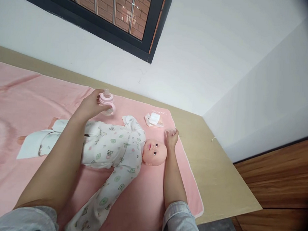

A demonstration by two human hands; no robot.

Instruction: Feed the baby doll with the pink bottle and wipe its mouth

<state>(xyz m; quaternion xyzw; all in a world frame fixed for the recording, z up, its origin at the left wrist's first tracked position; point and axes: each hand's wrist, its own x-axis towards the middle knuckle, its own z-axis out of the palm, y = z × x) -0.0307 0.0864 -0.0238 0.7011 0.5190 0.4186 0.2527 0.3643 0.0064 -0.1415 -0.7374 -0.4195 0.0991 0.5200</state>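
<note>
My left hand [93, 104] is closed round a baby bottle [107, 101] with a pink collar, a pink handle and a clear teat on top. The bottle is upright over the blanket, beyond the doll's body. A baby doll [154, 152] lies on its back in a white printed sleepsuit [114, 144], its head to the right. My left forearm crosses over its legs and hides part of them. Just past the doll's head, my right hand [171, 139] pinches a small clear cap [172, 131] near the blanket's edge.
A pink blanket [145, 193] covers much of the wooden table [212, 172]. A small clear plastic packet with a white label [154, 118] lies near the blanket's far right corner. Behind stand a white wall [181, 72] and a dark-framed window [147, 43]. Wooden panels [281, 175] are at the right.
</note>
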